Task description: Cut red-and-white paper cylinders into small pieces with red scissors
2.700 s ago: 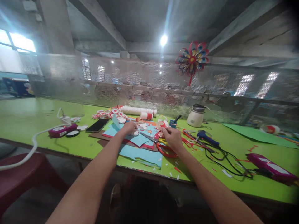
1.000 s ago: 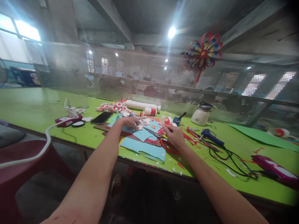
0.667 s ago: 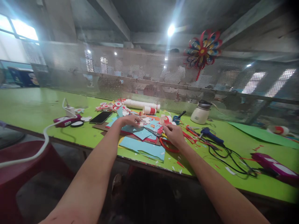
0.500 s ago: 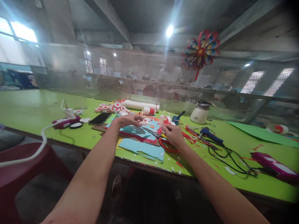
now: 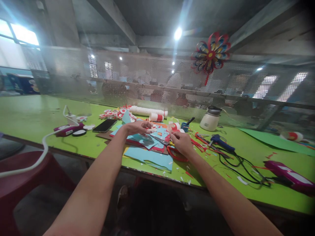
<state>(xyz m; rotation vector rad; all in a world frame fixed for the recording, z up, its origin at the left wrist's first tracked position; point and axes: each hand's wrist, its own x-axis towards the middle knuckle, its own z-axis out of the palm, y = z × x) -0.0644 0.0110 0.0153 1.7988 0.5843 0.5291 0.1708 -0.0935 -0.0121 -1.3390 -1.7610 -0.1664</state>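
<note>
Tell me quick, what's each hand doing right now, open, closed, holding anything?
Left hand: fingers spread open over the paper scraps; a hold cannot be told.
Right hand: curled, fingertips pinching small paper pieces; grip unclear.

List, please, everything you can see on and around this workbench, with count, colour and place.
table: one, green, across the view
paper sheets: several, blue and red, centre front
scissors: one, between the hands
phone: one, black, left of the sheets
round cut-outs: many, red and white, behind the phone
white tube: one, by the mesh
kettle: one, cream, right of centre
glue gun: one, blue, with black cables
paper flower: one, multicoloured, on the mesh
stool: one, dark red, lower left
left hand: over the blue sheets
right hand: by red paper scraps; grip unclear
</note>
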